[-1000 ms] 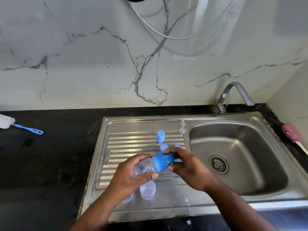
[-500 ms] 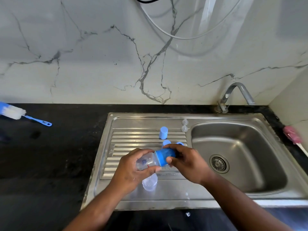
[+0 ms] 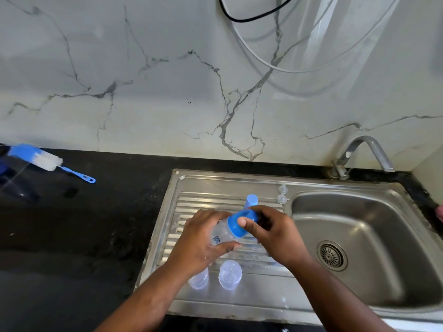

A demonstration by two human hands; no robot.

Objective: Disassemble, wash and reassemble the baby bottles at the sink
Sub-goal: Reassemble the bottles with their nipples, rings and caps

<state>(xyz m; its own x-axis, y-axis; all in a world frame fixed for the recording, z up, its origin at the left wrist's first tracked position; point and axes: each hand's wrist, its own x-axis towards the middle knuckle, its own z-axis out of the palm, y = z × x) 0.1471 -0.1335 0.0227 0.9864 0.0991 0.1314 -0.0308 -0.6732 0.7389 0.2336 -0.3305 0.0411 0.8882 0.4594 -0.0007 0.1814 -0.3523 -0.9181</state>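
Note:
Over the ribbed drainboard (image 3: 215, 202) my left hand (image 3: 199, 243) grips the clear body of a baby bottle (image 3: 221, 237), held on its side. My right hand (image 3: 275, 233) is closed around its blue top (image 3: 236, 224). Two clear bottle parts stand near the drainboard's front edge, one (image 3: 230, 274) in plain sight and one (image 3: 199, 280) partly under my left wrist. A blue cap (image 3: 251, 200) stands upright just behind my hands. Two clear teats (image 3: 282, 193) sit by the basin's back left corner.
The steel sink basin (image 3: 383, 236) with its drain (image 3: 332, 255) lies to the right, under a grey tap (image 3: 364, 152). A blue-handled bottle brush (image 3: 48, 161) rests on the black counter (image 3: 84, 236) at far left. A pink object (image 3: 440, 213) shows at the right edge.
The view has shifted down and left. Both hands stay on the bottle, and my right hand's grip on the blue top has turned, thumb now in front.

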